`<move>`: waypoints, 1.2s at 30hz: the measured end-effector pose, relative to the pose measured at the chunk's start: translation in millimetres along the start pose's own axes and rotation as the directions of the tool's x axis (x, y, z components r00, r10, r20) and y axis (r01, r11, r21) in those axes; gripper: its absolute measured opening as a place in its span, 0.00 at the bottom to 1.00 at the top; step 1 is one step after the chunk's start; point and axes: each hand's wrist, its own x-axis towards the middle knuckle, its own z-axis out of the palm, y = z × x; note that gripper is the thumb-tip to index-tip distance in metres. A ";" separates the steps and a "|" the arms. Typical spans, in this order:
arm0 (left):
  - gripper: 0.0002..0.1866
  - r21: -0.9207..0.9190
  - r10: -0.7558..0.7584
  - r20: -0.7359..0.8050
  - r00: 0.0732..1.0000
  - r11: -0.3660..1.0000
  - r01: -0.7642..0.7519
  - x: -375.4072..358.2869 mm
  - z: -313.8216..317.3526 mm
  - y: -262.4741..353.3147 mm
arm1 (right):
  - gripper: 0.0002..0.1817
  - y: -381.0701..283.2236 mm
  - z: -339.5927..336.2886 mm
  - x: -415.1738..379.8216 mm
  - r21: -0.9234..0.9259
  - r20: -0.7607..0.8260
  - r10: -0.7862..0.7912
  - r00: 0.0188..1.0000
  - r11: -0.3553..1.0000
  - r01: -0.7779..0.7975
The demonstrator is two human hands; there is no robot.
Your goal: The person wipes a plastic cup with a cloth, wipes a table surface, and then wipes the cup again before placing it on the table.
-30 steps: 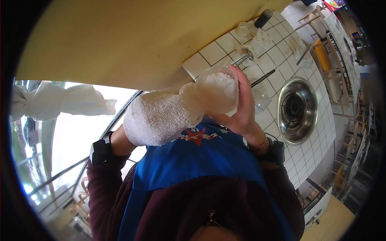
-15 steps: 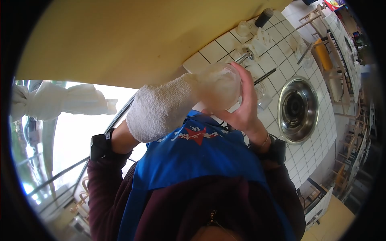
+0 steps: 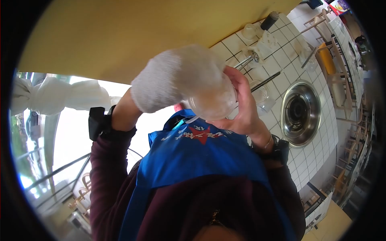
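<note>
Your left hand [image 3: 155, 86] is enclosed in the white cloth [image 3: 189, 66]; you cannot see its fingers. Motion blur obscures the cloth's outer end and the contents of the clear cup [image 3: 213, 104]. The cup hides some fingertips of your right hand [image 3: 246, 106]. Beyond that hand, the near end of the perforated utensil [image 3: 252, 56] is concealed. Farther right, background chairs [image 3: 345, 168] lack clear detail. Left of your left hand, the picture's dark border cuts off the knotted fabric [image 3: 64, 95].

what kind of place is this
Most likely a restaurant or café. A tiled table has a round metal fitting, perhaps a burner, set into it; wooden chairs stand beyond, and the person wears a blue apron.
</note>
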 end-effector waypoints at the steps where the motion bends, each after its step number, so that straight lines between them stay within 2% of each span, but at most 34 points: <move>1: 0.30 -0.003 -0.002 -0.003 1.000 1.000 0.002 1.4 2.3 -0.5 | 0.51 1.8 0.1 -1.4 0.001 0.004 0.004 1.000 1.000 -0.004; 3: 0.28 0.007 0.328 0.105 0.939 0.944 -0.330 4.9 4.2 -0.8 | 0.50 6.0 -1.6 -4.6 -0.213 0.000 0.006 1.000 0.977 -0.006; 4: 0.27 0.214 0.445 0.153 0.882 0.857 -0.469 10.6 4.7 -9.7 | 0.50 5.9 -1.2 -4.4 -0.213 0.000 0.008 1.000 0.977 -0.007; 5: 0.27 0.212 0.445 0.154 0.882 0.857 -0.469 11.5 6.3 -6.9 | 0.49 5.5 -0.5 -4.1 -0.235 -0.033 -0.020 0.999 0.972 0.012; 6: 0.27 0.449 0.405 0.200 0.892 0.771 -0.451 12.0 7.7 -0.6 | 0.49 5.3 0.2 -3.9 -0.257 -0.066 -0.049 0.997 0.966 0.030; 7: 0.27 0.656 0.355 0.234 0.905 0.629 -0.417 12.2 9.7 4.5 | 0.49 5.9 1.5 -3.4 -0.257 -0.069 -0.048 0.996 0.966 0.029; 8: 0.27 0.655 0.353 0.238 0.905 0.629 -0.418 13.3 12.3 7.4 | 0.49 7.0 2.8 -2.3 -0.366 -0.081 -0.120 0.990 0.927 0.082; 9: 0.31 0.638 0.279 0.205 0.938 0.689 -0.344 15.0 14.8 10.3 | 0.49 8.0 2.9 -0.9 -0.471 -0.085 -0.194 0.977 0.872 0.132; 10: 0.35 0.617 0.200 0.174 0.964 0.741 -0.265 15.6 16.4 12.3 | 0.49 7.6 1.6 0.6 -0.470 -0.092 -0.196 0.976 0.873 0.131; 11: 0.35 0.620 0.198 0.177 0.964 0.738 -0.265 11.8 16.5 7.8 | 0.49 6.3 0.0 2.3 -0.550 -0.099 -0.294 0.951 0.813 0.194; 12: 0.32 0.603 0.269 0.186 0.945 0.728 -0.326 4.7 15.0 -2.3 | 0.49 5.9 -0.7 3.0 -0.624 -0.099 -0.389 0.916 0.741 0.247; 13: 0.30 0.584 0.339 0.197 0.920 0.713 -0.388 -0.8 13.2 -9.9 | 0.49 7.6 0.5 2.4 -0.623 -0.107 -0.391 0.914 0.743 0.244; 14: 0.30 0.584 0.337 0.203 0.919 0.712 -0.390 -5.0 12.7 -13.7 | 0.49 10.5 2.7 1.2 -0.639 -0.121 -0.422 0.899 0.726 0.254; 15: 0.31 0.371 0.219 0.144 0.965 0.892 -0.257 -9.8 13.2 -16.9 | 0.49 13.5 4.6 -0.1 -0.654 -0.129 -0.451 0.883 0.708 0.266; 16: 0.33 0.125 0.082 0.114 0.990 0.988 -0.096 -12.9 13.7 -18.0 | 0.49 17.2 6.2 -0.7 -0.651 -0.129 -0.450 0.884 0.710 0.266; 17: 0.33 0.126 0.081 0.111 0.991 0.988 -0.094 -9.5 14.4 -5.0 | 0.49 21.6 7.9 -0.4 -0.647 -0.157 -0.478 0.864 0.711 0.275; 18: 0.34 0.531 0.066 0.290 0.955 0.819 -0.218 -1.6 15.9 19.1 | 0.50 23.9 8.6 0.5 -0.643 -0.184 -0.505 0.843 0.711 0.285; 19: 0.36 0.795 -0.030 0.437 0.899 0.481 -0.370 2.9 16.5 31.9 | 0.50 23.1 8.4 1.5 -0.643 -0.183 -0.505 0.843 0.710 0.287; 20: 0.36 0.794 -0.029 0.437 0.899 0.481 -0.371 -1.6 11.9 18.3 | 0.50 21.4 7.8 2.4 -0.611 -0.202 -0.472 0.858 0.745 0.266; 22: 0.36 0.485 0.324 0.239 0.915 0.777 -0.402 -13.6 -0.4 -20.1 | 0.49 19.8 6.2 2.1 -0.585 -0.220 -0.442 0.870 0.773 0.244; 24: 0.36 0.451 0.298 0.213 0.930 0.815 -0.364 -14.1 2.0 -18.6 | 0.48 19.5 7.0 -0.2 -0.438 -0.276 -0.292 0.916 0.886 0.151; 26: 0.36 0.414 0.268 0.186 0.945 0.851 -0.323 -15.5 5.9 -16.0 | 0.48 18.6 4.0 -1.2 -0.455 -0.242 -0.287 0.927 0.877 0.153; 28: 0.36 0.105 0.017 0.050 0.999 0.994 -0.022 -18.3 10.1 -13.3 | 0.47 16.8 5.5 -2.2 -0.470 -0.202 -0.280 0.939 0.868 0.158; 29: 0.36 0.102 0.019 0.043 0.999 0.995 -0.023 -17.7 8.1 -14.6 | 0.47 15.9 8.3 -2.1 -0.446 -0.179 -0.260 0.949 0.881 0.157; 30: 0.36 0.280 0.219 0.117 0.969 0.928 -0.244 -13.4 3.5 -16.5 | 0.47 15.1 10.2 -1.8 -0.423 -0.156 -0.243 0.957 0.893 0.157; 31: 0.36 0.429 0.390 0.224 0.893 0.783 -0.450 -9.6 -0.3 -18.2 | 0.47 14.4 11.1 -1.8 -0.424 -0.150 -0.244 0.958 0.891 0.161; 32: 0.36 0.430 0.394 0.219 0.893 0.782 -0.451 -6.1 -1.1 -21.8 | 0.47 13.9 11.1 -1.9 -0.341 -0.145 -0.189 0.971 0.931 0.130; 33: 0.37 0.096 0.217 0.162 0.963 0.967 -0.235 -2.4 0.0 -26.9 | 0.47 13.1 10.7 -1.7 -0.255 -0.134 -0.132 0.982 0.962 0.095; 34: 0.37 -0.258 0.021 0.180 0.984 0.966 0.027 -0.3 1.0 -29.4 | 0.47 11.3 10.0 -1.8 -0.255 -0.130 -0.133 0.983 0.962 0.096; 35: 0.37 -0.258 0.023 0.180 0.983 0.966 0.025 0.9 0.7 -29.0 | 0.47 8.9 8.5 -2.2 -0.106 -0.112 -0.069 0.991 0.993 0.057; 36: 0.39 -0.049 0.190 0.191 0.963 0.982 -0.184 2.3 0.5 -28.5 | 0.47 7.4 6.9 -2.4 0.043 -0.085 -0.008 0.996 0.999 0.012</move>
